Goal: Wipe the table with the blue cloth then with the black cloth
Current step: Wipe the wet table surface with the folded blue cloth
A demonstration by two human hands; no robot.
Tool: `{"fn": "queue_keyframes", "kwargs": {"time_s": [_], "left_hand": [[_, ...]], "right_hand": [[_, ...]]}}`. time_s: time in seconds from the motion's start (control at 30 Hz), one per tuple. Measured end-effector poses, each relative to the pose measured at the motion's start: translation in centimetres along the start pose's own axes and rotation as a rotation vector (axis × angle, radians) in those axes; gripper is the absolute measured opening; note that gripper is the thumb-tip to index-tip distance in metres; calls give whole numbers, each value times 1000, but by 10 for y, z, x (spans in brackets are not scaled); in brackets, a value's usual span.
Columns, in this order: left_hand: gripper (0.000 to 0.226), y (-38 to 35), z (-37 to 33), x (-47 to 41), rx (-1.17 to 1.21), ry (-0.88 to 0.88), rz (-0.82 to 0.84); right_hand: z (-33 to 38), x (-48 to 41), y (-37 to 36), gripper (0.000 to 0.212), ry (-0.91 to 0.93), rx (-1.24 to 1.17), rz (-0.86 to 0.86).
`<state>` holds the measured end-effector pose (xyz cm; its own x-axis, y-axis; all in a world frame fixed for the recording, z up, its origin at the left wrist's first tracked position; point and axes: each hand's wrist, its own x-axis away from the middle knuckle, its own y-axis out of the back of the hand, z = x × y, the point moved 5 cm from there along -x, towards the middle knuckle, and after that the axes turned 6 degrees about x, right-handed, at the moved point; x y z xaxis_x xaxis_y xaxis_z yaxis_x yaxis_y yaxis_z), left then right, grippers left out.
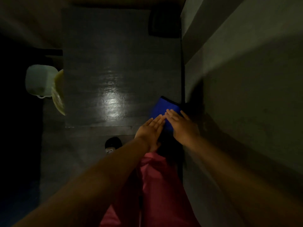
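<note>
A folded blue cloth (164,108) lies flat at the near right corner of the dark table (114,54). My left hand (150,130) and my right hand (182,125) both rest flat on its near edge, fingers stretched out and fingertips meeting. Neither hand grips the cloth. A black cloth (164,23) lies folded at the far right corner of the table, well away from both hands. The room is dim, and a patch of light glints on the tabletop's middle.
A wall (237,79) runs close along the table's right side. Left of the table stand a pale plastic container (40,80) and a yellowish object (58,94). A dark sandal (113,144) lies on the floor by my pink-clad leg (157,185).
</note>
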<state>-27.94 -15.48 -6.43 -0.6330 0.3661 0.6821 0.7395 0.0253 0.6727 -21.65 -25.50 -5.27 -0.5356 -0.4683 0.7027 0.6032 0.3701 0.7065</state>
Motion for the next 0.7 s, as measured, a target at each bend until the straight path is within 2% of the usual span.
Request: {"fn": "queue_keyframes", "kwargs": {"time_s": [0.07, 0.13, 0.4, 0.7], "left_hand": [[87, -1, 1, 4, -12, 9, -3], [86, -1, 6, 10, -23, 10, 13], [79, -9, 46, 45, -72, 31, 11], [73, -26, 83, 72, -23, 132, -43]], "right_hand": [[-6, 2, 1, 69, 4, 163, 11], [-3, 5, 1, 68, 35, 226, 39], [47, -4, 2, 65, 85, 42, 91], [110, -21, 4, 62, 103, 117, 134]]}}
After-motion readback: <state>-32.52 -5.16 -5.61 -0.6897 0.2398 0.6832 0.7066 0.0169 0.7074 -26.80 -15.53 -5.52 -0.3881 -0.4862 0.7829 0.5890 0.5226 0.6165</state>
